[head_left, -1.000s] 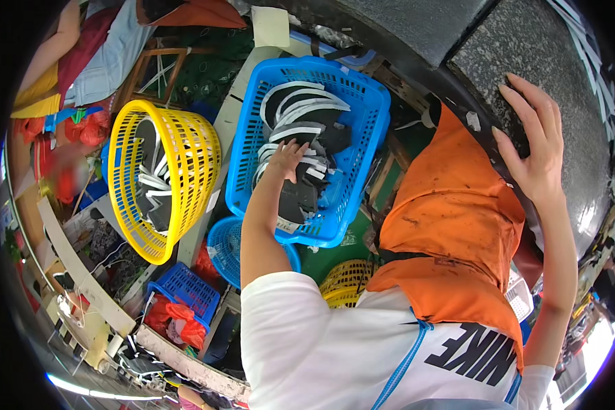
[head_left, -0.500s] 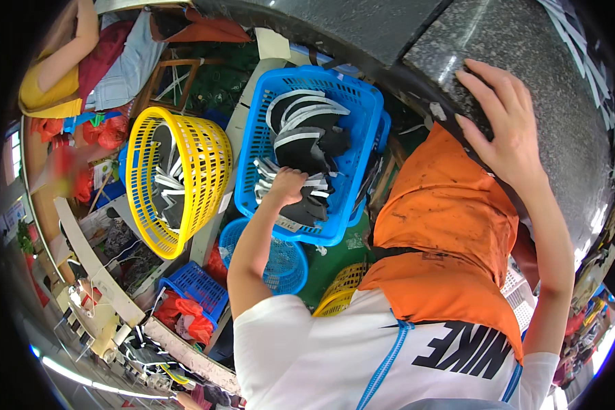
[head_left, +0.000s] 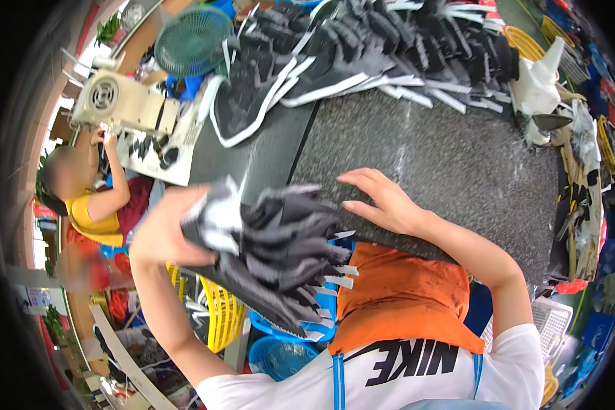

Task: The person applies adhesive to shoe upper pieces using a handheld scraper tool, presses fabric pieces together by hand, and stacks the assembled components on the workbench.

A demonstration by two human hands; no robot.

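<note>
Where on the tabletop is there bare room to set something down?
Widest: the speckled tabletop, between the pile of white-edged pieces and the right hand, with the white spouted container at far right. A smaller smooth patch lies left of the seam. Crowded: under the pile and around the bundle in the left hand.

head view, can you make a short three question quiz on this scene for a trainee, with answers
1. Which hand, left or right, holds the bunch of dark pieces?
2. Fill in the colour: the apron is ____.
3. What is heaped along the far side of the table?
a) wooden blocks
b) more dark pieces with white edges
c) tin cans

Key:
1. The left hand.
2. Orange.
3. b
</note>
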